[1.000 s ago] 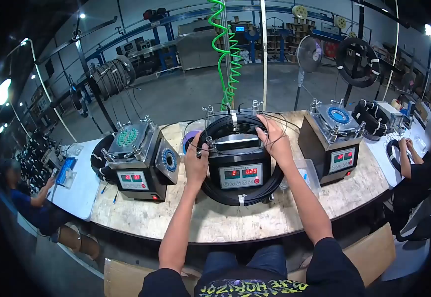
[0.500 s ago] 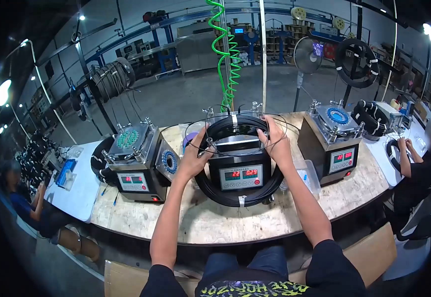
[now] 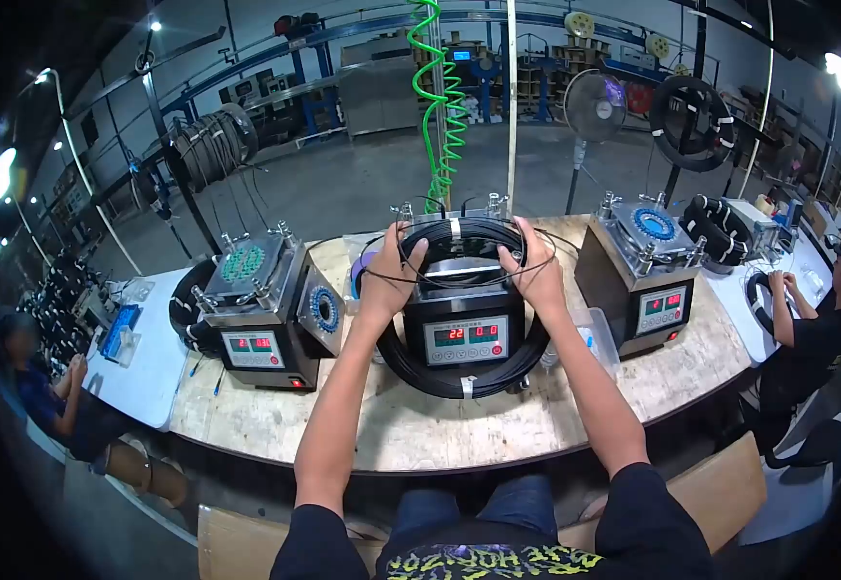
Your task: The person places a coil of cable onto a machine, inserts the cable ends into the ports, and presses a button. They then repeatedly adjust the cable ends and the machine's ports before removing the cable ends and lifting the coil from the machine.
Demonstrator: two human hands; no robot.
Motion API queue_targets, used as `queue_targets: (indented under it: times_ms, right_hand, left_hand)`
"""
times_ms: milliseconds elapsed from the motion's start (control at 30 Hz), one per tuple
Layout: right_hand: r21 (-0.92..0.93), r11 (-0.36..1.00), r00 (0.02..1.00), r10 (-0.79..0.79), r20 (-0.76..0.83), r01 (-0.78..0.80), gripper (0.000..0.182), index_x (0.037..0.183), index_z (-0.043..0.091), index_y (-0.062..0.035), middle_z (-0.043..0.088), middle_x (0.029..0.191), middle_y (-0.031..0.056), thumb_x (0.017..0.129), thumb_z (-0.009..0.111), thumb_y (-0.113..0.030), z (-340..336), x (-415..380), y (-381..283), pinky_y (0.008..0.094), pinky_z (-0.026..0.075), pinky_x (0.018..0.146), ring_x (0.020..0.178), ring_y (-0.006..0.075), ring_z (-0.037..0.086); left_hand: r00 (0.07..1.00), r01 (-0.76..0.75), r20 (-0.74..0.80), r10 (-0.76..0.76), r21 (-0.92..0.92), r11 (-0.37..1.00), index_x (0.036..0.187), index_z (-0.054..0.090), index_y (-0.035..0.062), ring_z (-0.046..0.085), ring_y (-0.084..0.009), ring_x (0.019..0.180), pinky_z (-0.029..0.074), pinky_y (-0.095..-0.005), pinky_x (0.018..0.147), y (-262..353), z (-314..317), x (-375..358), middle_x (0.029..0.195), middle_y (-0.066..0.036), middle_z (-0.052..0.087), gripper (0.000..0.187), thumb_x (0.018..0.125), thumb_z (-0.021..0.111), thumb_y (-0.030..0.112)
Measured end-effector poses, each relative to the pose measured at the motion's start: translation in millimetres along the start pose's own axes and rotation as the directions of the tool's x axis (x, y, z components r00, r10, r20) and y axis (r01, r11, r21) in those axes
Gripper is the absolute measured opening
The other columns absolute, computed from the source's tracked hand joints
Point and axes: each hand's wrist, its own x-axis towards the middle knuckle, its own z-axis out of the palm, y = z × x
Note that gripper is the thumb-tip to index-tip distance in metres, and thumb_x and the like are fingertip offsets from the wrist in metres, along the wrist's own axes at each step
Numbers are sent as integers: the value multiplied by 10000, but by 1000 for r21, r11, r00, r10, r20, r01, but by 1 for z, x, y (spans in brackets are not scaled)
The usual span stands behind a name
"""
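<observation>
A coil of black cable point(image 3: 471, 385) leans around the front of the middle machine point(image 3: 467, 324), bound with white tape at top and bottom. My left hand point(image 3: 389, 275) grips the coil's upper left side, with the thumb on the inner edge. On the upper right side, my right hand point(image 3: 538, 271) holds the same coil with its fingers wrapped round it. A loose strand of cable loops between my hands at the top. The machine's panel, with red digits, shows through the middle of the coil; its top is partly hidden.
A machine with green pieces point(image 3: 244, 264) stands left, one with a blue ring point(image 3: 654, 224) right. Another blue ring point(image 3: 324, 308) rests beside the left machine. A clear plastic box point(image 3: 594, 338) sits right of the coil. Co-workers point(image 3: 816, 300) sit at side tables.
My hands stay on the coil, and the loose strand at the top has shifted and sits lower. The middle machine's right-hand reading has changed. My view has shifted slightly.
</observation>
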Motion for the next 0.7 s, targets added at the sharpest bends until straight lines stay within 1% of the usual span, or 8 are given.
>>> queue_targets:
  times_ms: [100, 200, 300, 400, 500, 600, 700]
  right_hand:
    - [28, 1000, 999, 8, -31, -7, 551, 1435, 567, -81, 711, 1207, 244, 948, 728, -284, -1, -3, -5, 481, 564, 897, 1084, 438, 695]
    - [-4, 997, 997, 75, -5, -75, 532, 1422, 579, -72, 707, 1215, 242, 953, 728, -276, -7, -8, -16, 482, 557, 906, 1101, 437, 687]
    - [13, 997, 997, -71, -39, 72, 543, 1452, 562, -84, 706, 1237, 229, 970, 718, -279, -4, -9, -3, 476, 557, 909, 1120, 429, 687]
    - [113, 989, 995, -93, -41, 97, 564, 1485, 538, -94, 698, 1274, 213, 984, 712, -286, -9, -14, -4, 461, 551, 932, 1158, 418, 678]
    - [112, 989, 993, -89, -77, 97, 585, 1514, 515, -105, 689, 1300, 203, 990, 706, -283, -9, -18, -5, 447, 544, 956, 1186, 412, 667]
    - [147, 989, 998, 18, -55, -10, 570, 1508, 532, -110, 687, 1306, 193, 994, 701, -288, -13, -26, -13, 448, 538, 968, 1191, 408, 660]
    - [46, 999, 995, -18, -99, 23, 544, 1498, 551, -113, 675, 1340, 188, 1007, 684, -305, -9, -42, -1, 450, 538, 966, 1179, 414, 661]
  left_hand:
    - [995, 84, -53, -82, 38, 996, 1439, 492, -35, 689, -403, 1174, 516, -414, 1023, 8, -3, -7, 1213, -245, 724, 673, 1030, 628, 482]
    - [993, 2, -118, 6, 66, 998, 1458, 486, -42, 688, -395, 1177, 513, -409, 1029, 4, 2, -13, 1215, -233, 727, 701, 1007, 676, 460]
    - [997, 10, -75, -10, -1, 1000, 1493, 479, -22, 666, -396, 1217, 501, -407, 1048, 1, -1, -19, 1266, -236, 706, 688, 1000, 707, 401]
    - [986, -121, -127, 106, -116, 986, 1489, 511, 2, 635, -399, 1260, 483, -411, 1073, -5, -1, -28, 1329, -239, 673, 612, 1014, 699, 337]
    - [968, -236, -94, 234, -12, 972, 1483, 537, 29, 622, -420, 1287, 488, -423, 1081, -12, -6, -36, 1392, -257, 635, 560, 1010, 703, 280]
    - [963, -242, -138, 233, -51, 969, 1455, 576, 27, 609, -395, 1319, 468, -412, 1108, -8, -6, -43, 1423, -232, 631, 474, 1036, 662, 231]
    - [947, -261, -202, 250, -30, 965, 1466, 570, 29, 594, -376, 1347, 450, -403, 1129, -24, 1, -51, 1458, -221, 615, 453, 1063, 618, 229]
